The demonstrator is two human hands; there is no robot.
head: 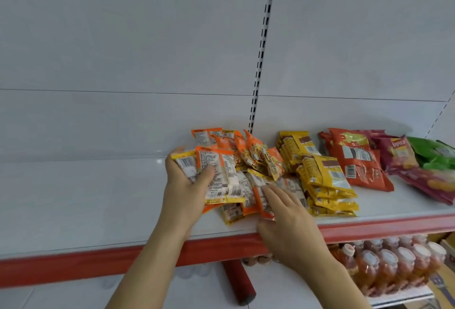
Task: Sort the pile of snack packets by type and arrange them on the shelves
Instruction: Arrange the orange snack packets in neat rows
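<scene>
Head view shows a white shelf (pixel 98 197) with a red front edge, and the snack packets lie on it in groups. The left hand (pixel 187 185) has its grip closed around a small bunch of orange packets (pixel 219 175), with the thumb on top. The right hand (pixel 283 212) lies flat with its fingers straight and apart, touching the loose orange packets near the front edge. To do this step well, I think the left hand should keep the bunch snug so none slip out, while the right hand slides the loose ones together and squares them up. Counting is hard, since the orange packets overlap, but there look to be more than ten. Just beside them sit two stacks of yellow packets (pixel 325 185), too tight to count. Next come about two red bags (pixel 357 161), two purple bags (pixel 403 158) and one or two green bags (pixel 433 153). Many bottles (pixel 394 262) stand on the shelf below.
</scene>
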